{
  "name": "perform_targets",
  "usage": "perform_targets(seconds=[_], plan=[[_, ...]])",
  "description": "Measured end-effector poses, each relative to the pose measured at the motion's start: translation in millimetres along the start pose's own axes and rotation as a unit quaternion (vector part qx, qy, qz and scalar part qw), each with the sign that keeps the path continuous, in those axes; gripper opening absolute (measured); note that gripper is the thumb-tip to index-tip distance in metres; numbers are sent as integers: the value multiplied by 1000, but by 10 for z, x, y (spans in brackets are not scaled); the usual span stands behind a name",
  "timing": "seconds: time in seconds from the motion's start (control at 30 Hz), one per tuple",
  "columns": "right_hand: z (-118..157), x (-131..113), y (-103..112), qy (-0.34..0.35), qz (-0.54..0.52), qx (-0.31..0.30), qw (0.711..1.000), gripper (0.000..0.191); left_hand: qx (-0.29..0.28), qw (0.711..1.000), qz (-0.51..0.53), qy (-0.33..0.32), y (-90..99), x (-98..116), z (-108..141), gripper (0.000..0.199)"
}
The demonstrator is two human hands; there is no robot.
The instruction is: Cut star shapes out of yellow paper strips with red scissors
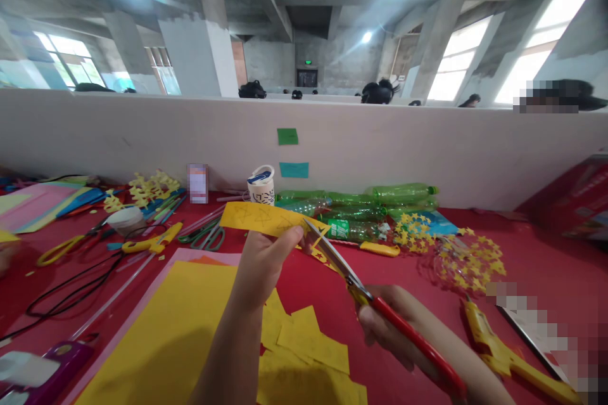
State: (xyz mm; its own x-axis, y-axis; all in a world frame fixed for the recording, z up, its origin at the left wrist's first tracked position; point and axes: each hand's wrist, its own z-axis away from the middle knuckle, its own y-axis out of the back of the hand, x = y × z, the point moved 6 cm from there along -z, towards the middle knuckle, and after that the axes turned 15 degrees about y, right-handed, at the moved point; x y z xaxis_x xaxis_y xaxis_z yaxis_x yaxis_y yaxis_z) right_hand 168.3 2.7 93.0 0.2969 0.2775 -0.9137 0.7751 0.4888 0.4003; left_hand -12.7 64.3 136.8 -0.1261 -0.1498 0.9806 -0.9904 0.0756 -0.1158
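My left hand (266, 259) pinches a yellow paper strip (256, 217) with star outlines drawn on it, its thumb on top near the right end. In my right hand (394, 322) are scissors (408, 332) with red handles, the blades pointing up and left. The blade tips are at the strip's right end, close to my left thumb, where the paper is cut into points. Below the hands lie several cut yellow paper pieces (311, 338), beside a large yellow sheet (175, 316) on top of pink paper.
Green plastic bottles (351, 212) and a white bucket (261, 189) stand along the partition (213, 139). Yellow stars (475, 262) lie at right, near a yellow glue gun (498, 341). Another glue gun (154, 240) with a black cord and yellow-handled scissors (61, 250) are at left.
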Motion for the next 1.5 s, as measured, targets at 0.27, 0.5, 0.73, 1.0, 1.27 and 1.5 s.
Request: perform_targets(seconds=[0.27,0.5,0.73,1.0,1.27,1.5], plan=[[8,-33,4,6,-4,5,1000,58,4,1000,26,14,44,-87,-27,17],[12,6,3,1,-8,2,1000,58,4,1000,21,21,23,-65,-16,20],[31,-28,-13,31,-23,59,997,59,39,999,-14,19,-79,43,44,31],[13,-21,-62,89,-39,77,992,53,89,991,-102,12,-190,51,123,35],[22,-48,-63,70,-50,99,991,54,110,987,-114,12,-215,74,151,39],[3,-57,-99,48,-80,130,987,60,106,987,-119,20,-217,87,150,39]])
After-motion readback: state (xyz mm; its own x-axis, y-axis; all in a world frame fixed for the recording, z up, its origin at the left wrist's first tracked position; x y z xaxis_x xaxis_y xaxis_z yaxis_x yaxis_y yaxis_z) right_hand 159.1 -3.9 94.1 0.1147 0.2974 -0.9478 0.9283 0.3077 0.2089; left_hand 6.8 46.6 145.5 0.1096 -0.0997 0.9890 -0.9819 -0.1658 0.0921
